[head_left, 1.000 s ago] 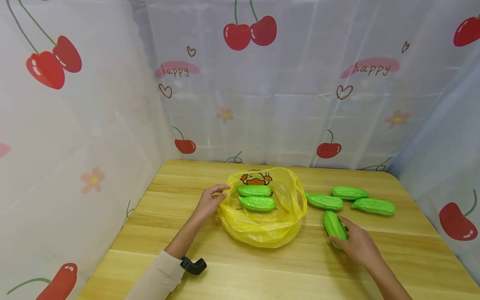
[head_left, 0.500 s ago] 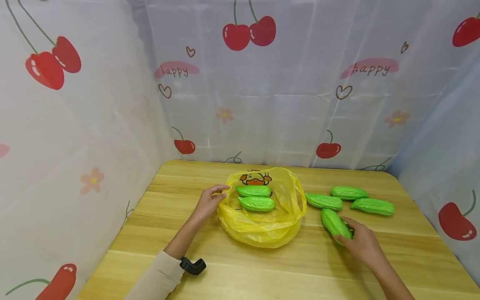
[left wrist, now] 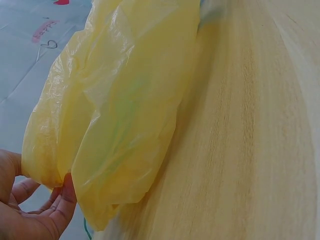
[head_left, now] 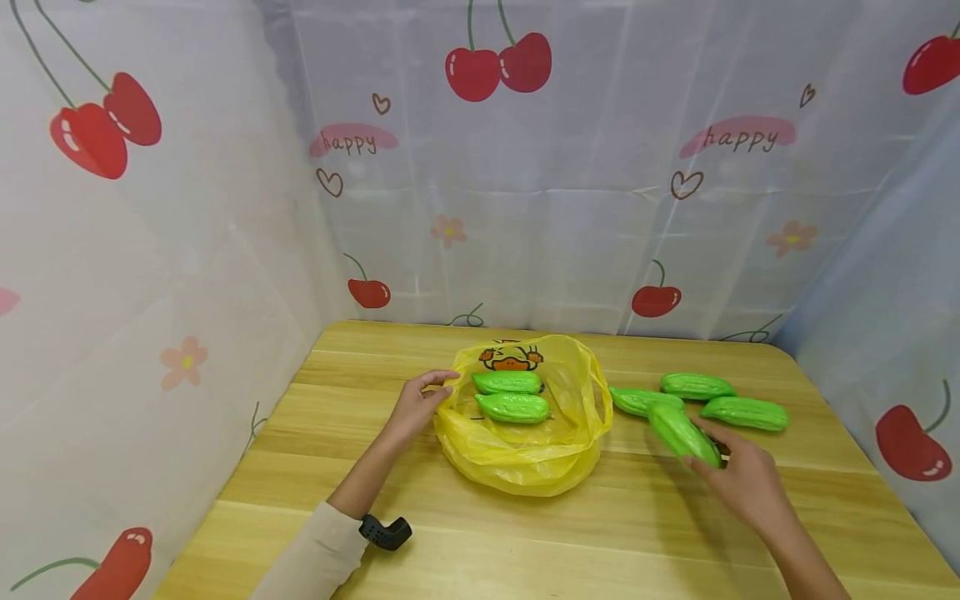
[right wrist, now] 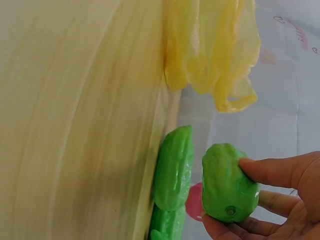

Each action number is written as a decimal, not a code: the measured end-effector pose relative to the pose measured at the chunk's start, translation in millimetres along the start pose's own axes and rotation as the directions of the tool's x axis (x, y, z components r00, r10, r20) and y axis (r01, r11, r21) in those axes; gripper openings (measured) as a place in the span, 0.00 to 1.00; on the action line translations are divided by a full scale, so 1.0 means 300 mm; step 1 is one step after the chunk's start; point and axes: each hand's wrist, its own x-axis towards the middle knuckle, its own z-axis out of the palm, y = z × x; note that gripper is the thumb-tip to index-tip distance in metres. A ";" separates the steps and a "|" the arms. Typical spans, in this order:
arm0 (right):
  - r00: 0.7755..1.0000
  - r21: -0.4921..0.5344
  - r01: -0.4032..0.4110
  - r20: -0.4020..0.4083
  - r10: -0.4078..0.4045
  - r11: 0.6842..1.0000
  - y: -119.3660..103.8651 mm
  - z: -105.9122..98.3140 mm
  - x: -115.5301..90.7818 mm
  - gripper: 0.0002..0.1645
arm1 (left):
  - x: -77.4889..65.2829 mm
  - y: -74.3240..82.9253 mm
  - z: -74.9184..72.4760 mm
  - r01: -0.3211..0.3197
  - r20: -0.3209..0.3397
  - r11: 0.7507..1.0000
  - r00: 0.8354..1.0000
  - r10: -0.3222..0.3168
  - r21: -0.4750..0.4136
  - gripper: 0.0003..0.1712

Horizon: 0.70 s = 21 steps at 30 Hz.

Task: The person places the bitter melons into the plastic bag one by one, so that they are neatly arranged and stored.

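A yellow plastic bag (head_left: 517, 471) with a duck face print stands with its mouth open on the wooden table. My left hand (head_left: 415, 407) pinches the bag's left rim; in the left wrist view, fingers (left wrist: 67, 200) are at the bag's edge. Inside lie two green bitter melons, one behind (head_left: 508, 382) and one in front (head_left: 514, 407). My right hand (head_left: 746, 483) holds another bitter melon (head_left: 681, 435) off the table, tilted, right of the bag. In the right wrist view, the thumb and fingers grip this bitter melon (right wrist: 229, 185) from the side.
Three more bitter melons lie at the right rear: one near the bag (head_left: 636, 402), one farther back (head_left: 697, 385) and one at the right (head_left: 745, 413). A cherry-patterned curtain (head_left: 525, 208) surrounds the table (head_left: 480, 550). A black band (head_left: 386, 532) is on the left wrist.
My right hand has raised its bitter melon from near the table and moved slightly right and back, so it partly covers the nearest loose one. My left hand and the bag stay put.
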 end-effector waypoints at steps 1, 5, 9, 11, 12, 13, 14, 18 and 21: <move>1.000 0.002 -0.001 0.001 0.001 1.000 -0.004 -0.004 0.001 0.39 | 0.000 0.000 0.000 0.001 0.001 1.000 1.000 -0.001 0.002 0.15; 1.000 0.007 -0.001 -0.012 0.001 1.000 -0.018 -0.017 0.004 0.38 | 0.001 -0.003 -0.001 0.009 0.008 1.000 1.000 -0.009 0.001 0.16; 1.000 0.022 0.005 -0.020 -0.004 1.000 -0.027 -0.027 0.002 0.38 | 0.002 -0.006 -0.002 0.009 0.018 1.000 1.000 -0.009 -0.005 0.17; 1.000 0.025 0.003 -0.010 -0.003 1.000 -0.029 -0.033 0.001 0.38 | 0.002 -0.003 -0.002 0.015 0.028 1.000 1.000 -0.015 0.000 0.18; 1.000 0.030 0.003 -0.008 -0.003 1.000 -0.030 -0.035 0.000 0.38 | -0.002 0.008 -0.003 0.018 0.037 1.000 0.999 -0.019 0.004 0.18; 1.000 0.037 0.004 -0.003 -0.003 0.999 -0.031 -0.038 0.000 0.38 | -0.010 0.024 -0.004 0.021 0.046 1.000 0.999 -0.021 0.009 0.18; 1.000 0.050 0.005 0.000 -0.005 0.999 -0.034 -0.040 -0.001 0.38 | -0.019 0.041 -0.005 0.017 0.051 1.000 0.999 -0.017 0.010 0.18; 1.000 0.093 0.024 -0.005 -0.023 0.995 -0.053 -0.050 -0.001 0.39 | -0.050 0.105 -0.008 0.012 0.063 1.000 0.998 -0.012 0.004 0.18; 0.999 0.102 0.035 -0.009 -0.034 0.994 -0.076 -0.063 0.001 0.39 | -0.052 0.116 -0.008 0.010 0.059 1.000 0.998 -0.010 0.001 0.17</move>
